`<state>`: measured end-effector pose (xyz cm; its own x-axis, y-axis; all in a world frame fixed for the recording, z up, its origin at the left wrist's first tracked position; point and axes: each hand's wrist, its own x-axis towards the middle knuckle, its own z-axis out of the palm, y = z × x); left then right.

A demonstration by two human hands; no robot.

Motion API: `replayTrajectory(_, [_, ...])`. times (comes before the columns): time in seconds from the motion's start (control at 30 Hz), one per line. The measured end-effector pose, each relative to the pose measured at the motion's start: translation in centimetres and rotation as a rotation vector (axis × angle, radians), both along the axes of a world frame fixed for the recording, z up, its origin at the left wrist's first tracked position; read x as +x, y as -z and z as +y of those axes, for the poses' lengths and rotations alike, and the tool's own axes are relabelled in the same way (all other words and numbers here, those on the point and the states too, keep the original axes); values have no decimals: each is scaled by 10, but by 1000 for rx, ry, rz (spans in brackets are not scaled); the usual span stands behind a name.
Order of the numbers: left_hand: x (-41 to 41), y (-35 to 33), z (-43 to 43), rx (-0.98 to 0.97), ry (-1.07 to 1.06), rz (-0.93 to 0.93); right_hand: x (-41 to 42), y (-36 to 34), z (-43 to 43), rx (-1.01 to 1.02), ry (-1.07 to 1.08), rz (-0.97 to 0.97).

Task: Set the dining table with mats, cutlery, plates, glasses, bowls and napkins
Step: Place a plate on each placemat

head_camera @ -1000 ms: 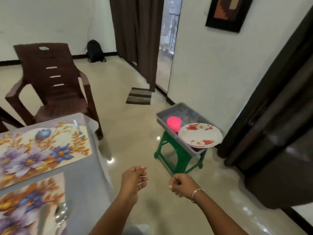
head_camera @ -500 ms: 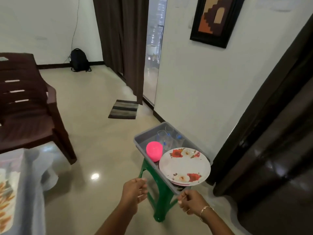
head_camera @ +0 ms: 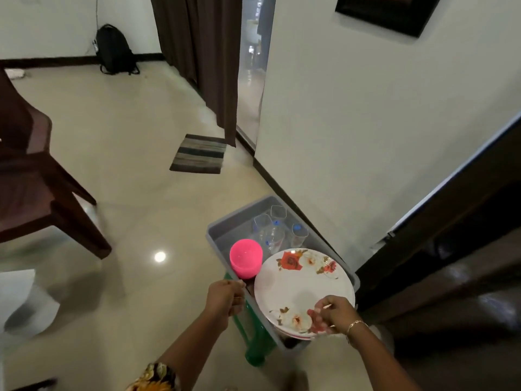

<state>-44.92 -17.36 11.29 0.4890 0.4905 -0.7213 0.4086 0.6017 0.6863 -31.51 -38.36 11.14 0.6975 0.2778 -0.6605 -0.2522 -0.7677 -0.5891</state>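
Note:
A stack of white plates with red flowers (head_camera: 298,283) lies across the near end of a grey tub (head_camera: 217,232). A pink bowl (head_camera: 245,258) sits in the tub to the left of the plates, and several clear glasses (head_camera: 272,235) stand behind it. My right hand (head_camera: 334,316) is on the near rim of the top plate, with its fingers curled over the edge. Loosely curled and holding nothing, my left hand (head_camera: 225,299) is at the tub's left rim, just below the pink bowl and left of the plates.
The tub rests on a green plastic stool (head_camera: 256,348) against the white wall. A brown plastic chair (head_camera: 33,193) stands at the left, and a white-covered table corner (head_camera: 17,292) shows at the lower left. A dark curtain (head_camera: 451,249) hangs to the right. A striped rug (head_camera: 198,153) lies on the floor beyond.
I have turned away from the table and come up to the tub. My right hand has moved forward onto the plate's near rim, and my left hand has reached the tub's left edge.

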Motion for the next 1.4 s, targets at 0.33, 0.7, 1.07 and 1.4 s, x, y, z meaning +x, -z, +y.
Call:
replayTrajectory(0.33, [87,53,-13,-14,-32,187,139,41,-18,-93,6,26])
replayTrajectory(0.7, [150,149,-30,80,53,490,239,117,-18,-350,-130,32])
replayTrajectory(1.07, [167,186,-31,77,137,674,239,164,-9,-376,-106,61])
replayTrajectory(1.4, [168,185,-21,-75,165,571,220,164,-19,-390,-159,-23])
